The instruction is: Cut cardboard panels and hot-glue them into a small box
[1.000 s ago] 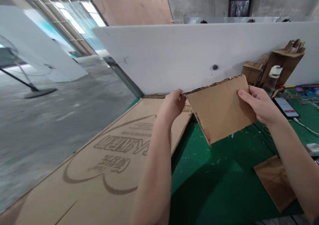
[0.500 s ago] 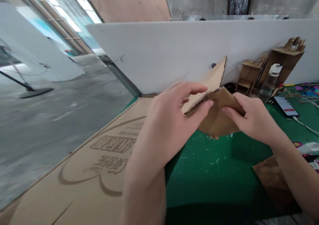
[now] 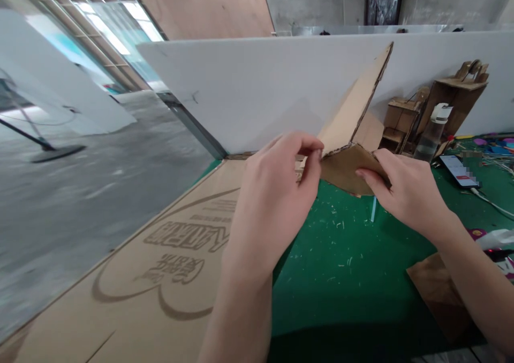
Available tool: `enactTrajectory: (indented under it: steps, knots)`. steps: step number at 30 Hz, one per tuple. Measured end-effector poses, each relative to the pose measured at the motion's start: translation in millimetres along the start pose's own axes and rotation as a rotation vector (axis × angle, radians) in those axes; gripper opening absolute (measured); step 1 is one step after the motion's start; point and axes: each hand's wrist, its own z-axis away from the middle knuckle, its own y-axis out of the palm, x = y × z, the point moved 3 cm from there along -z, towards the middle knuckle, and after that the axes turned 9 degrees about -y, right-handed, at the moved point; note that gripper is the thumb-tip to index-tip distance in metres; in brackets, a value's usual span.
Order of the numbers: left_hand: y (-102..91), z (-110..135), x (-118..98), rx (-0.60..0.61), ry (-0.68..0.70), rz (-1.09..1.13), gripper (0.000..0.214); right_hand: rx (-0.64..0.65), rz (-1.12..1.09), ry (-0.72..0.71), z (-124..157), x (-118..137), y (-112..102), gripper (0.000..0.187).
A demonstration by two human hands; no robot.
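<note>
A folded piece of cardboard (image 3: 348, 171) is held up over the green tabletop, with one tall flap rising toward the white partition. My left hand (image 3: 283, 183) pinches its left edge between thumb and fingertips. At the lower right side, my right hand (image 3: 405, 189) grips it, thumb on the near face and fingers behind. A thin light-blue strip (image 3: 373, 209) shows just below the cardboard, beside my right thumb. The far side of the cardboard is partly hidden.
A large printed cardboard sheet (image 3: 132, 299) lies at left. At the right are cardboard models (image 3: 453, 98), a clear bottle (image 3: 430, 133), a phone (image 3: 460, 171) with a cable, and a brown cardboard piece (image 3: 437, 288). A white partition (image 3: 241, 90) borders the green table (image 3: 341, 288).
The folded cardboard has tilted, its tall flap now standing higher and its lower part raised. My left fingers have closed from apart to a pinch on its edge. The blue strip has come into view.
</note>
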Motion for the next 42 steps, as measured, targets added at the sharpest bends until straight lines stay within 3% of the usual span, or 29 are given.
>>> enactTrajectory:
  steps: [3,7,11,16,19,21,30,38,42]
  knots:
    - [-0.2,-3.9,9.0,-0.051,-0.050,-0.092,0.008,-0.007,0.098,-0.034,-0.2,1.2,2.2,0.031]
    - [6.6,-13.8,27.5,0.009,-0.138,-0.121,0.020,-0.030,0.187,-0.101,-1.0,2.9,1.6,0.033]
    - [23.2,-26.2,50.8,0.043,-0.197,0.174,0.038,-0.085,0.214,-0.159,-0.7,2.6,1.3,0.028]
    - [59.0,-39.4,103.7,0.035,-0.603,0.590,0.058,-0.172,0.053,-0.223,0.1,-1.4,2.7,0.014]
    - [79.1,-40.4,120.0,0.248,-0.799,0.875,0.062,-0.219,-0.090,-0.214,0.1,-6.5,3.2,0.013]
    - [83.4,-39.8,117.6,0.351,-0.797,1.019,0.060,-0.219,-0.137,-0.174,-0.4,-11.3,4.9,0.012]
    - [85.5,-33.5,96.9,0.359,-0.722,1.021,0.040,-0.177,-0.121,0.170,0.6,-37.8,9.3,0.024]
    - [93.3,-32.1,96.7,0.334,-0.749,1.020,0.039,-0.150,-0.124,0.172,0.3,-40.3,15.7,0.022]
    - [91.5,-33.5,108.5,0.371,-0.677,0.902,0.049,-0.150,0.005,0.051,1.0,-35.1,18.8,0.021]
